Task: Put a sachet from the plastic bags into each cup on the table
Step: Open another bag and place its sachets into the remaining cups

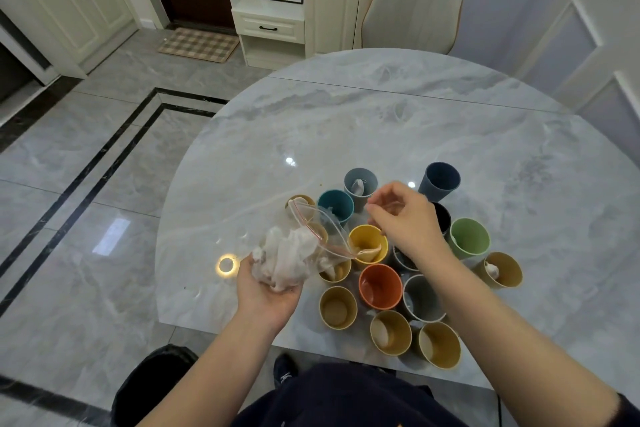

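My left hand (266, 291) holds from below a clear zip bag (304, 250) stuffed with white sachets, its red-lined mouth turned toward the cups. Above the cluster of cups hovers my right hand (405, 218), fingers loosely curled, nothing plainly visible in it. Sachets lie in the grey-blue cup (360, 184), the yellow cup (367, 244), the orange cup (379, 286), a tan cup at the right (500, 270) and the near tan cups (391, 333). The dark blue cup (440, 182) and the green cup (469, 237) look empty. The teal cup (335, 205) is partly hidden by the bag.
The cups stand crowded at the near side of a round marble table (381, 121). A beige chair (412, 7) is tucked in at the far edge. A dark bin (152, 381) sits on the floor at my left.
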